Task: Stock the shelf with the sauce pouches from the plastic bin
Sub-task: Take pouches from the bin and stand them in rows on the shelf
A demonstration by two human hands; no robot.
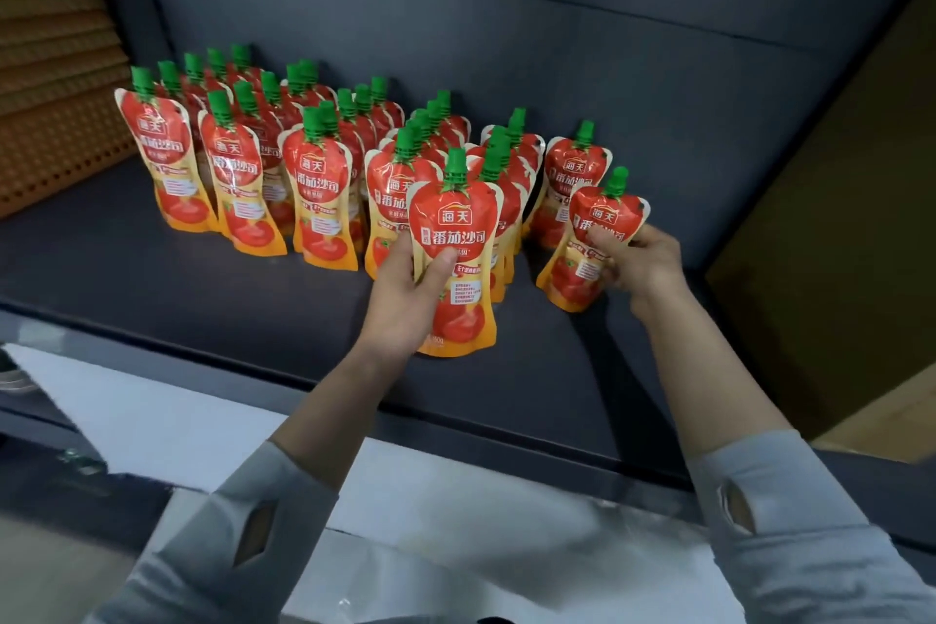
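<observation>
My left hand [413,291] grips a red tomato sauce pouch with a green cap [458,238], held upright just in front of the rows on the dark shelf [152,299]. My right hand [640,264] holds a second sauce pouch [587,243] by its right side, its base touching the shelf at the right end of the rows. Several rows of identical pouches [314,188] stand upright from the shelf's back left toward the middle. The plastic bin is not clearly visible.
An orange perforated panel [50,81] closes the shelf's left side. The dark back wall [506,41] rises behind the pouches. A brown panel [851,218] stands to the right. White surfaces [456,497] lie below the shelf's front edge.
</observation>
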